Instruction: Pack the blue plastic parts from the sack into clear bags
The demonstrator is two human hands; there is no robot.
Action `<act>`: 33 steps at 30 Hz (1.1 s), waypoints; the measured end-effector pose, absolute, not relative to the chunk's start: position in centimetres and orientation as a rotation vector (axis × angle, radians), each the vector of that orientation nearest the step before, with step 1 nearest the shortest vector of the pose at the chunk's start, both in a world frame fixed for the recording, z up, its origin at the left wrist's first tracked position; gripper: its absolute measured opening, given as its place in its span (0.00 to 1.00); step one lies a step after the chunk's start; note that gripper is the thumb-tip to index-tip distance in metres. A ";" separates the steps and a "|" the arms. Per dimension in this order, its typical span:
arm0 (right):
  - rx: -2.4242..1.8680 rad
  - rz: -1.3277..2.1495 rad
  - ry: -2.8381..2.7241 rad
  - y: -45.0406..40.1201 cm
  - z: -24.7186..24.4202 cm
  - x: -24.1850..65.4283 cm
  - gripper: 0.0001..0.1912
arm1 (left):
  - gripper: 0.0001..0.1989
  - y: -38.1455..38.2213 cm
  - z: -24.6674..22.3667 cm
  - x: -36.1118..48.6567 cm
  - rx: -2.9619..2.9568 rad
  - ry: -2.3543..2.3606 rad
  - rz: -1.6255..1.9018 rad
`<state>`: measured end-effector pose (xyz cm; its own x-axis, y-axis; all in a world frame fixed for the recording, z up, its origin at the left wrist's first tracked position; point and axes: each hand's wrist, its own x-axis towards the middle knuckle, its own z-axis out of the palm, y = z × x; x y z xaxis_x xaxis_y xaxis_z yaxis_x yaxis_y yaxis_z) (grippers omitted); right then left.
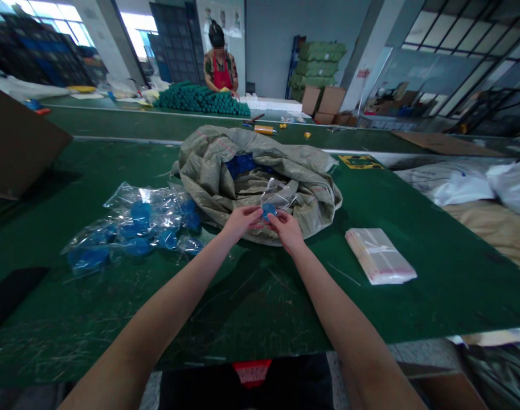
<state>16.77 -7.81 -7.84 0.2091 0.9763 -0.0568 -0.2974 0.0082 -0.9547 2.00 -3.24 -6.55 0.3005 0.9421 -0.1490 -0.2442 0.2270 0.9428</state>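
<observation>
My left hand [241,223] and my right hand [286,230] meet over the front of a woven grey-green sack [212,171], their fingertips pinching a clear plastic bag [277,193]. A round blue piece [268,212] sits low in that bag, between my fingers. More blue pieces [238,165] lie inside the sack's open mouth. To my left, a heap of blue pieces in clear bags [135,225] lies on the green table [260,307]. A stack of flat, unfilled plastic bags [380,256] rests to my right.
A brown cardboard sheet [16,139] juts in at the left, and white sacks [451,182] lie at the right. Beyond stands a second green table, where a person in a red apron [220,68] works behind a long pile of green rolls [202,99].
</observation>
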 end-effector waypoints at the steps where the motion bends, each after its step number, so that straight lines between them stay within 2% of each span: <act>1: -1.112 1.182 -0.840 -7.8 -7.9 16.8 0.23 | 0.13 -3.3 -6.6 1.9 0.991 0.907 0.968; 7: -1.210 1.089 -0.848 -6.8 -8.2 17.0 0.22 | 0.11 -3.5 -6.8 1.5 1.069 0.965 0.869; 12: -1.138 0.859 -0.721 -5.1 -7.6 18.0 0.18 | 0.09 -3.4 -7.4 1.1 1.122 0.966 0.839; 16: -1.139 0.812 -0.779 -4.7 -7.6 18.8 0.15 | 0.08 -3.3 -7.1 0.4 1.258 1.055 0.625; 18: -1.165 0.821 -0.815 -4.8 -8.1 19.0 0.15 | 0.10 -3.1 -6.4 0.5 1.531 1.245 0.695; 20: -1.183 0.830 -0.839 -5.0 -8.7 19.1 0.15 | 0.09 -2.8 -5.7 1.2 1.921 1.366 0.970; 23: -1.200 0.852 -0.846 -5.3 -9.2 19.2 0.15 | 0.07 -2.3 -4.8 3.5 2.410 1.112 1.189; 26: -1.205 0.853 -0.891 -5.4 -9.3 19.7 0.16 | 0.10 -1.5 -4.5 6.1 2.593 0.918 1.075; 33: -1.264 0.742 -1.128 -5.0 -10.1 21.7 0.15 | 0.15 -0.2 -4.7 7.8 2.686 0.841 0.957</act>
